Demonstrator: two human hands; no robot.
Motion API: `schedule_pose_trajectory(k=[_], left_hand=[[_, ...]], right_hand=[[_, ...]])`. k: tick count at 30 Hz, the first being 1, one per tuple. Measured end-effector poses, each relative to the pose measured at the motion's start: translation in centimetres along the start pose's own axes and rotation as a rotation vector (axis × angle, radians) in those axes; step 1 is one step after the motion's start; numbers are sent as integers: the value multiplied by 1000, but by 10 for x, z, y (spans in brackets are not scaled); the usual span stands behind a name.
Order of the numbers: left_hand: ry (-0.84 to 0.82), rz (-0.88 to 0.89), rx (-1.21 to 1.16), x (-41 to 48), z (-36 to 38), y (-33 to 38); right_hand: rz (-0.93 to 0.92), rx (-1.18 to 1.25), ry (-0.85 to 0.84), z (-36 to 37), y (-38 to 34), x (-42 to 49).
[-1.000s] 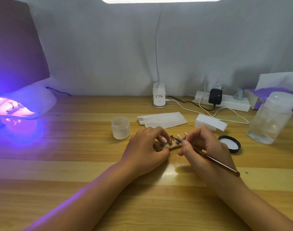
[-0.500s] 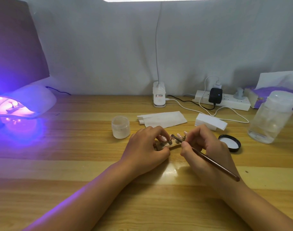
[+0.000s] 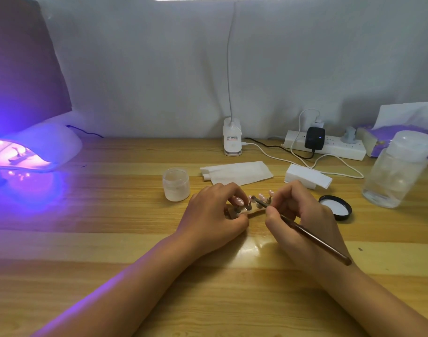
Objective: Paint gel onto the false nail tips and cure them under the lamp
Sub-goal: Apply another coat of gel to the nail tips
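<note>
A small wooden holder with several pale pink false nail tips on metal stands lies mid-table. My left hand grips its left end between thumb and fingers. My right hand holds a dark brown brush like a pen, its tip resting at a nail tip near the holder's left part. An open frosted gel jar stands just left of the hands; its black lid lies to the right. The white curing lamp glows purple at the far left, with another holder inside.
A white paper sheet and a small white box lie behind the hands. A clear plastic bottle stands at the right. A power strip with cables, a clip-lamp base and a tissue pack line the back.
The brush tip has shifted slightly over the nail tips. Both hands stay in place on the holder and the brush.
</note>
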State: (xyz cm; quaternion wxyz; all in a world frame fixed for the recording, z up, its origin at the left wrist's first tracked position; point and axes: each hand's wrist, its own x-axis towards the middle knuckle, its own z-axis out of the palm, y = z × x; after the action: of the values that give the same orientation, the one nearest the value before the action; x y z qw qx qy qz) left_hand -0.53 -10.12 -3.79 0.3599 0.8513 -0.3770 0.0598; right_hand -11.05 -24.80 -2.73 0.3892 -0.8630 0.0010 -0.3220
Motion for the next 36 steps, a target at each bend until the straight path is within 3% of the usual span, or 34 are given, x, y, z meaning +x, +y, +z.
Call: schedule_pose_trajectory(k=[19, 36], left_hand=[[7, 31, 4, 0, 0, 1], [3, 35, -8, 0, -1, 3]], right_hand=[[-67, -15, 55, -1, -5, -1], [-133, -79, -100, 3, -1, -3]])
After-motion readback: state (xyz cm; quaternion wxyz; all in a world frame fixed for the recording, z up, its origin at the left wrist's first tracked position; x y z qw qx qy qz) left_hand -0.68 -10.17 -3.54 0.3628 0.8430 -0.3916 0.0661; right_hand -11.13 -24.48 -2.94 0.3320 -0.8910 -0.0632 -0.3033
